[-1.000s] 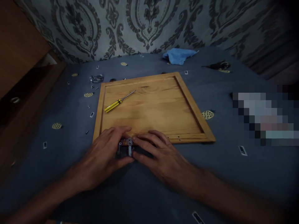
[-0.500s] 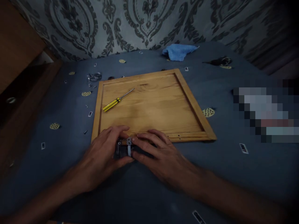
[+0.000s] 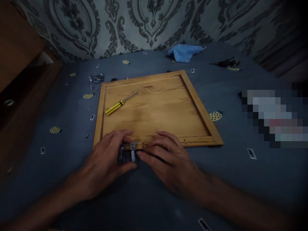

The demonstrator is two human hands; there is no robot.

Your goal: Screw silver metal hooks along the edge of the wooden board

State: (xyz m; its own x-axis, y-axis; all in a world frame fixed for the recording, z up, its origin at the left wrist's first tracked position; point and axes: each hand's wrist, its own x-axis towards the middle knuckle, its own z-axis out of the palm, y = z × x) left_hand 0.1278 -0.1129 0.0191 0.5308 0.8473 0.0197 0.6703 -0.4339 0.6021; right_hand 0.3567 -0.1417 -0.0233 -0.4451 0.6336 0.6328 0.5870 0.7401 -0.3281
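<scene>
A framed wooden panel (image 3: 156,110) lies flat with its front edge toward me. At the left part of that edge is a metal hinge (image 3: 133,152), with a screw head visible on its left side. My left hand (image 3: 109,154) is closed around the hinge, fingers above on the panel and thumb below. Just right of the hinge, my right hand (image 3: 166,155) rests on the front edge with its fingers loosely bent and slightly apart; nothing shows in it. Small dark holes (image 3: 184,141) mark the frame's front rail. A yellow-and-black screwdriver (image 3: 115,107) lies on the panel's left side.
Loose screws (image 3: 87,136) and a heap of metal parts (image 3: 97,78) lie left of the panel on the dark blue patterned cloth (image 3: 149,205). Behind are a blue rag (image 3: 185,53) and a black tool-like object (image 3: 227,62). Wooden furniture (image 3: 21,41) stands at the left.
My right hand has drawn back a little to the right from the hinge, uncovering its right side and nearby holes. My left hand stays in place on the hinge.
</scene>
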